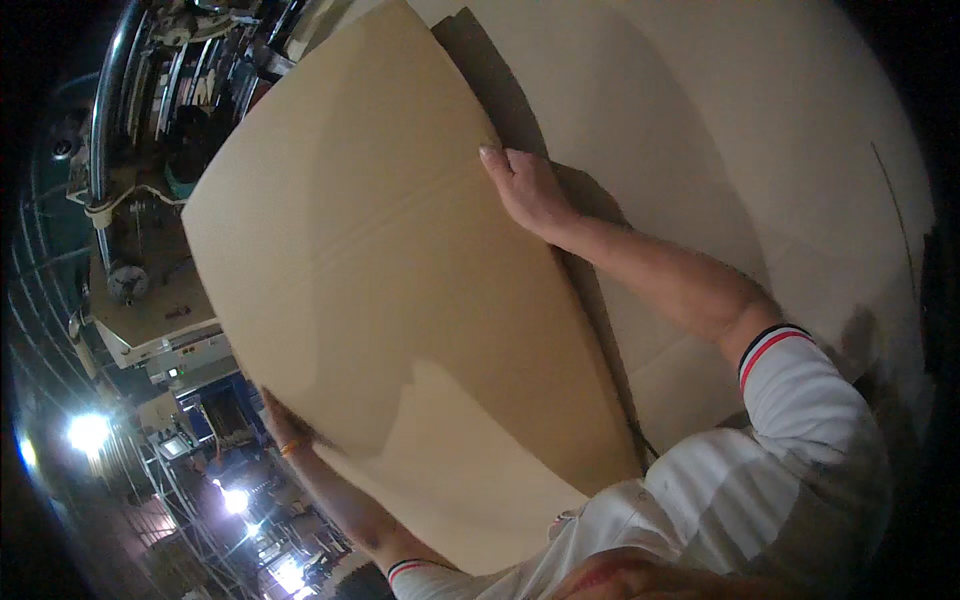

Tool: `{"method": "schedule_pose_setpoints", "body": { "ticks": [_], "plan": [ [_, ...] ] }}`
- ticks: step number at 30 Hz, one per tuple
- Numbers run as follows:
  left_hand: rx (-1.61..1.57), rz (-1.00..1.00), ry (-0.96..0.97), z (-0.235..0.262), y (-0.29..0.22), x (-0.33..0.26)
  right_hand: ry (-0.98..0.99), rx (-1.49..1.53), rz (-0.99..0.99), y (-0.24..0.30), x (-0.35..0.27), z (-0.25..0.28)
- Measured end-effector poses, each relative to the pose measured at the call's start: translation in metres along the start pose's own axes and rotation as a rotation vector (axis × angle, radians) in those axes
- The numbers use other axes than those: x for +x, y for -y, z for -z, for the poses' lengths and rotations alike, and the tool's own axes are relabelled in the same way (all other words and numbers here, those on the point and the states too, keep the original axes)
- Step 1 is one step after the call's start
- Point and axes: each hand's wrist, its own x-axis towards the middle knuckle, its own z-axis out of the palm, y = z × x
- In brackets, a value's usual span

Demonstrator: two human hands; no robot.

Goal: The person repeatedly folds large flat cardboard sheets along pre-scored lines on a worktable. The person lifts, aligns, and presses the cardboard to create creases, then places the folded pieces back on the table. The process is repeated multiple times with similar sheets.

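Note:
A large tan cardboard sheet (400,260) fills the middle of the view, tilted, with a paler lit patch near my body. On its right edge my right hand (535,195) is closed, the thumb lying on top and the other fingers out of sight beneath. At the lower left edge, my left hand (283,418) holds the sheet from the side. Its fingers are hidden behind the board, and an orange band circles that wrist.
More large cardboard (680,120) spreads behind and to the right, with a dark shadow gap along the held sheet. Machinery with metal rods (180,75) stands at the upper left, close to the sheet's edge. Bright lamps (90,432) shine at the lower left.

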Motion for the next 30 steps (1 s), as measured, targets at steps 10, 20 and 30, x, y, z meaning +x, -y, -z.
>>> {"method": "schedule_pose_setpoints", "body": {
  "ticks": [10, 20, 30],
  "plan": [
    [0.045, 0.081, 0.052, 0.054, 0.026, 0.039, 0.208, -0.011, -0.067, -0.025, -0.085, 0.018],
    [0.238, 0.185, -0.09, -0.006, 0.102, 0.062, 0.268, 0.288, -0.07, -0.035, -0.089, 0.033],
    [0.586, 0.304, -0.354, 0.236, 0.279, -0.18, 0.324, 0.164, -0.021, -0.018, -0.07, 0.058]
  ]
}}
